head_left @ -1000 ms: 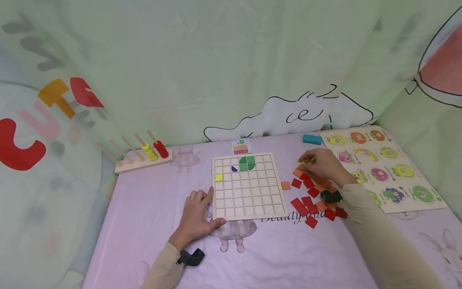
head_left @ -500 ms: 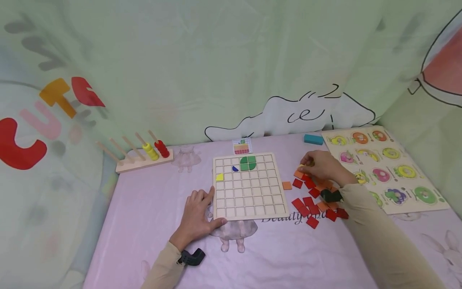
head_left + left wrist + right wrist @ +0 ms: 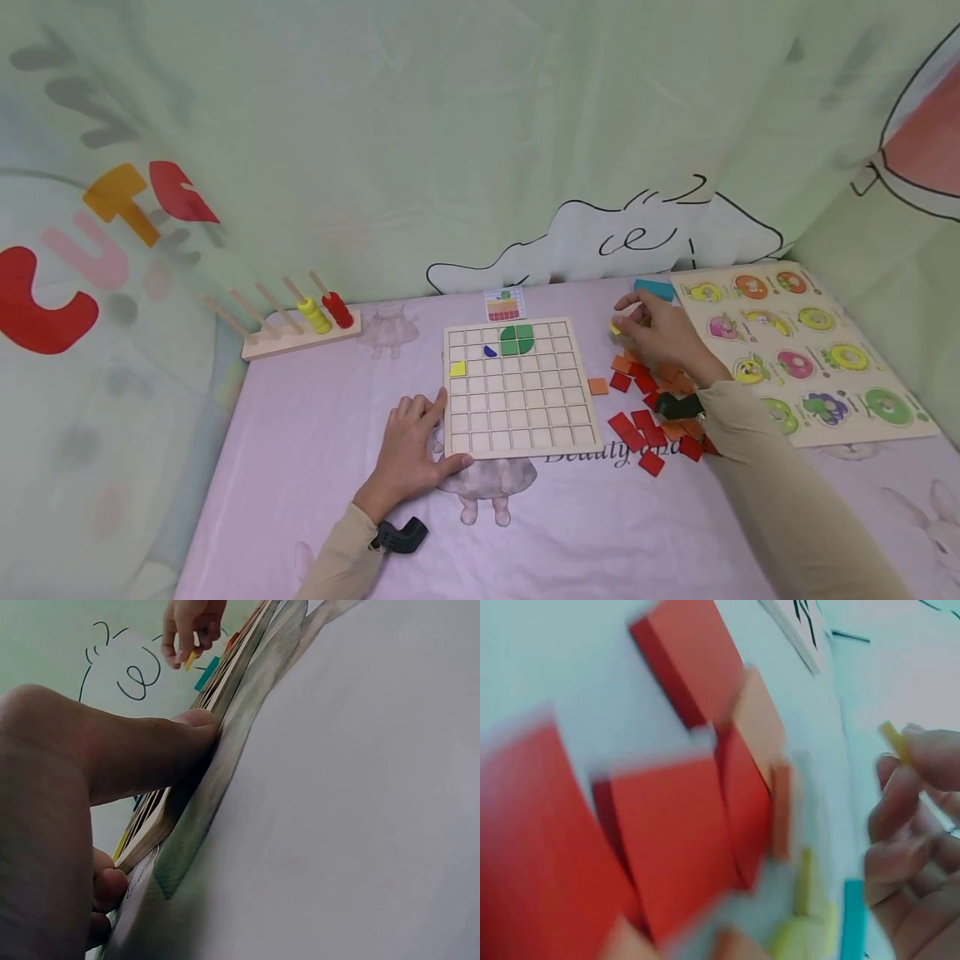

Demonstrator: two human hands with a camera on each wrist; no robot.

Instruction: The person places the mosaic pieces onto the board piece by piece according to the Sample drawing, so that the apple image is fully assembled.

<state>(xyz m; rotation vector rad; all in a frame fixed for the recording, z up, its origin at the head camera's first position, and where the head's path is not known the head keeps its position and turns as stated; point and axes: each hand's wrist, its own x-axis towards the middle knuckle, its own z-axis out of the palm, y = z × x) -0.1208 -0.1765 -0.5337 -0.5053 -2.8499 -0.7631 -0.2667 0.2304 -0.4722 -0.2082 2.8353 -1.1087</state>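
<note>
- Head view: the small yellow wooden piece (image 3: 616, 328) is at the fingertips of the right hand (image 3: 663, 333), pinched between thumb and finger by its edges and lifted clear of the cloth; its outline is mostly hidden.
- Left of that pinch lies the square pale wooden grid board (image 3: 517, 417). The left hand (image 3: 405, 446) takes its near left corner, thumb and forefinger spread along two edges, probably so that it cannot slide.
- In the board's cells, beyond the left hand's grip: a rounded leaf shape of green pieces (image 3: 517, 340), a dark blue half-round piece (image 3: 491, 352) and a yellow corner piece (image 3: 457, 368).
- Nearer the body than the pinch, red square tiles (image 3: 651, 462) and orange square tiles (image 3: 597, 387) lie loose, seemingly kept within the right hand's reach.
- Just beyond the board, a small printed card (image 3: 505, 305) faces up, likely left in sight.
- Right of the pinching hand, a pale wooden fruit puzzle board (image 3: 862, 433) carries coloured fruit pieces.
- Far left of both grips, a wooden peg stand (image 3: 300, 340) has yellow and red beads on two pegs.
</note>
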